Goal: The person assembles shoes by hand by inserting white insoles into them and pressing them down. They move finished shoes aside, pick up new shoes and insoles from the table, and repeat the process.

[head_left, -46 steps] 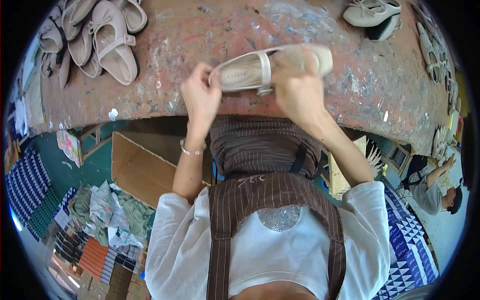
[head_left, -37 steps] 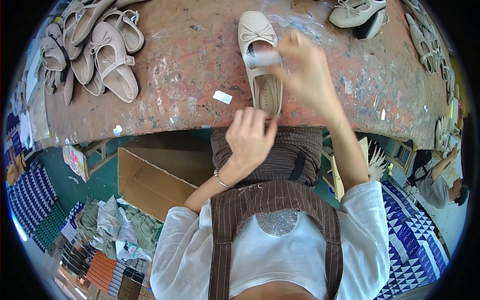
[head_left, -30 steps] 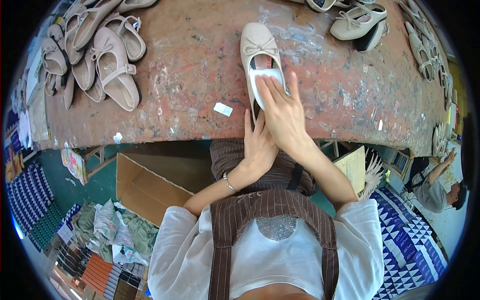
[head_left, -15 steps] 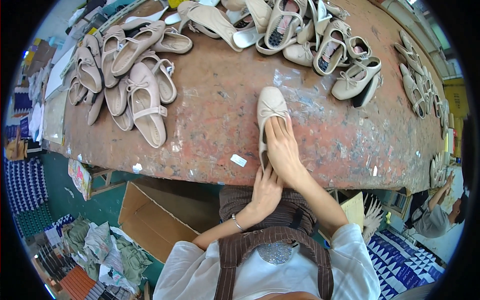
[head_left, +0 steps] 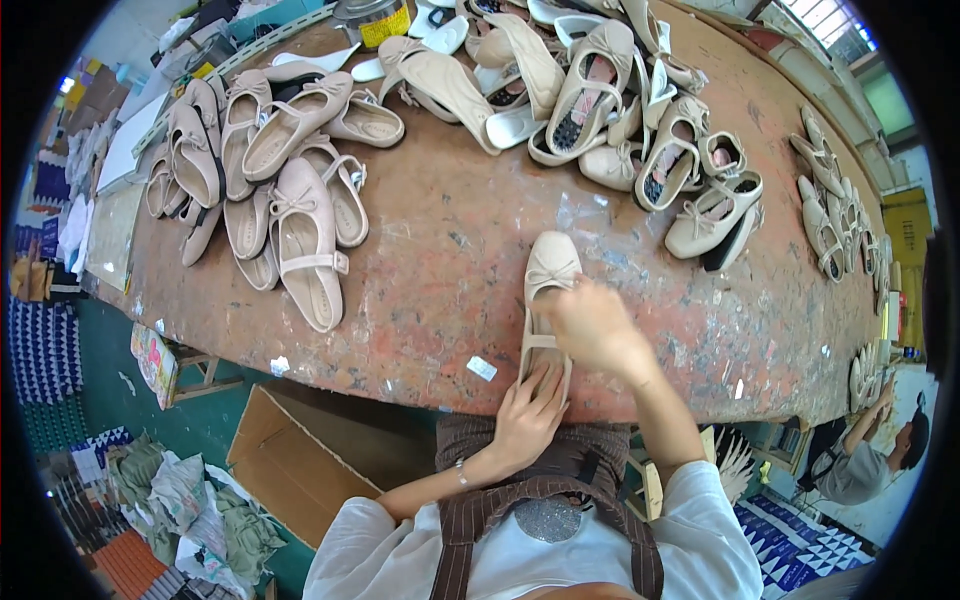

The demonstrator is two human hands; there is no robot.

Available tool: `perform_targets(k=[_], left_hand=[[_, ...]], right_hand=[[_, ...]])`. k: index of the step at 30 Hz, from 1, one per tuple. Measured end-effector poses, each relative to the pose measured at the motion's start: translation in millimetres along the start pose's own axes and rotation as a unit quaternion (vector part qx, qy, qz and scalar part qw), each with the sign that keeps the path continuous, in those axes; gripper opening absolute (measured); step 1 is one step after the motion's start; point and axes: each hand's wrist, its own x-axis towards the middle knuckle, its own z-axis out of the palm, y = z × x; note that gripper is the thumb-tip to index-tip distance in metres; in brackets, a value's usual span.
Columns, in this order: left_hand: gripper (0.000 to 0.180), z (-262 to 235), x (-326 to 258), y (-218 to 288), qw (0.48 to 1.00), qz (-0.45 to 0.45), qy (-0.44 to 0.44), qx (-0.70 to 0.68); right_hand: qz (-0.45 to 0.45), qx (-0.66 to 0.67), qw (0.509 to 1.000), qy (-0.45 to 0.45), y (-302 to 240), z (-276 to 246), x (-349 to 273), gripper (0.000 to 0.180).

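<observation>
A beige Mary Jane shoe (head_left: 552, 258) with a small bow lies on the worn table at the front, toe pointing away from me. My left hand (head_left: 531, 414) holds its heel end, with the fingers laid inside over the insole. Above the shoe's right side, my right hand (head_left: 598, 322) is curled and smeared by motion. Its fingertips are hidden, so whether it holds anything cannot be made out. A strap crosses the shoe's opening just beyond my left fingers.
Matching beige shoes (head_left: 307, 235) are heaped at the left, with another pile (head_left: 590, 90) at the back and more (head_left: 825, 235) at the far right. A tin (head_left: 372, 20) stands behind. Below the table's edge sits an open cardboard box (head_left: 295, 462). Another person (head_left: 868, 448) is at the right.
My right hand has come out of the shoe and lifted above its right side. My left fingers have moved into the heel. The whole view has shifted, so the table appears lower.
</observation>
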Motion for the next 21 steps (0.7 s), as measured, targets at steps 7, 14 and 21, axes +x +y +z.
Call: perform_targets(k=[7, 14, 21], left_hand=[[0.034, -205.5, 60.8, -109.4, 0.974, 0.043, 0.132, 0.177], [0.028, -264.2, 222.3, -175.8, 0.907, -0.154, 0.301, 0.252], [0.064, -88.0, 351.0, -253.9, 0.93, -0.358, 0.079, -0.009]], right_hand=[[-0.025, 0.168, 0.864, 0.473, 62.7, -67.7, 219.2, 0.04], [-0.041, 0.282, 0.877, 0.387, 52.9, -77.8, 213.0, 0.033], [-0.046, 0.574, 0.724, 0.38, 96.4, -64.8, 18.7, 0.086]])
